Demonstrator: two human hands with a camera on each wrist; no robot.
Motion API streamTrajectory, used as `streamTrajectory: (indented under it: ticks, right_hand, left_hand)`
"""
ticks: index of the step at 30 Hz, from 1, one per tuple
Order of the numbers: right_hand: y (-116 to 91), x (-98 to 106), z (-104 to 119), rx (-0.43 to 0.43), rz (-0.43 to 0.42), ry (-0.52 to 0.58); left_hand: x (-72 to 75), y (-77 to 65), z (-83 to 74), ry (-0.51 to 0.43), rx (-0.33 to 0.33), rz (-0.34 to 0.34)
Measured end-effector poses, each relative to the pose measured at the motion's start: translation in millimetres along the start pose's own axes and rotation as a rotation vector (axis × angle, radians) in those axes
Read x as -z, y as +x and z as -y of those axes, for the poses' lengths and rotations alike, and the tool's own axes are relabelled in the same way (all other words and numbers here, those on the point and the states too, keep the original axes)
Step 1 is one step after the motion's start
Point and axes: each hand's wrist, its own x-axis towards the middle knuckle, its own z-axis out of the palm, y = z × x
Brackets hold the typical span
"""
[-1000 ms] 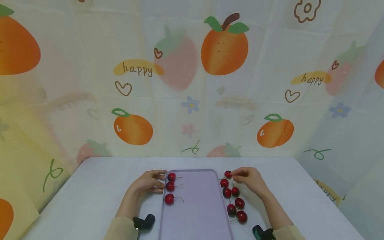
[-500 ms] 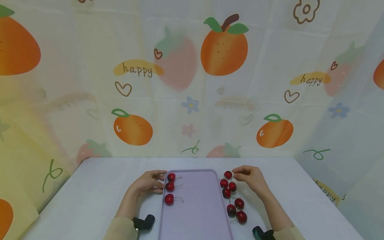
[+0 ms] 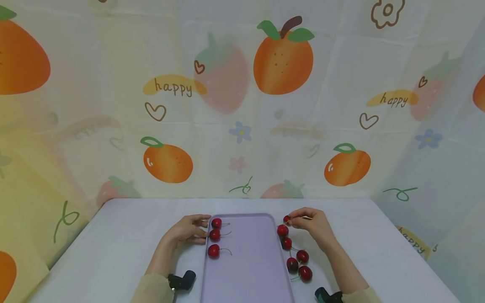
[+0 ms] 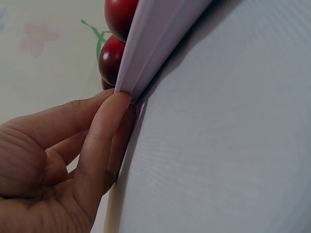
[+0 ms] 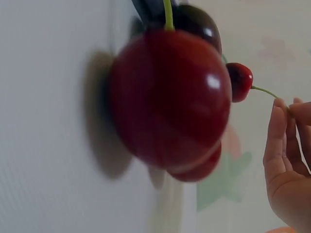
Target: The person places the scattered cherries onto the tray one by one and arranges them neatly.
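A lilac tray point(image 3: 246, 269) lies on the table with three stemmed cherries point(image 3: 214, 251) along its left side. At the tray's left rim, my left hand point(image 3: 187, 229) pinches the edge between thumb and fingers, seen closely in the left wrist view. My right hand point(image 3: 312, 225) is over the upper end of the cherries right of the tray. Its thumb and finger pinch the stem of a cherry point(image 5: 240, 81), which hangs off the table in the right wrist view. In the head view, the fingers partly cover the farthest cherry point(image 3: 286, 219).
Several cherries point(image 3: 302, 256) lie in a loose row against the tray's right edge. Large in the right wrist view is one close cherry point(image 5: 170, 102). Black wrist cameras point(image 3: 182, 280) sit on both wrists. A fruit-printed cloth point(image 3: 242, 105) hangs behind the white table point(image 3: 113, 252).
My right hand has shifted left toward the tray, carrying a cherry by its stem away from the right side of the row. The left hand and tray stay put.
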Motion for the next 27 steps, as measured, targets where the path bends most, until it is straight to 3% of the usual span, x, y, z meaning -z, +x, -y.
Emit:
streamTrajectory:
  ticks: [21,27]
  right_hand:
    - [-8.0,-50.1,8.8,-0.048,0.153,0.133]
    - [-11.0,-60.2,8.4,-0.062,0.171,0.157]
  left_hand:
    - [-1.8,3.2,1.2,-0.01,0.016,-0.03]
    - [-0.7,2.0,1.5,-0.001,-0.002,-0.01]
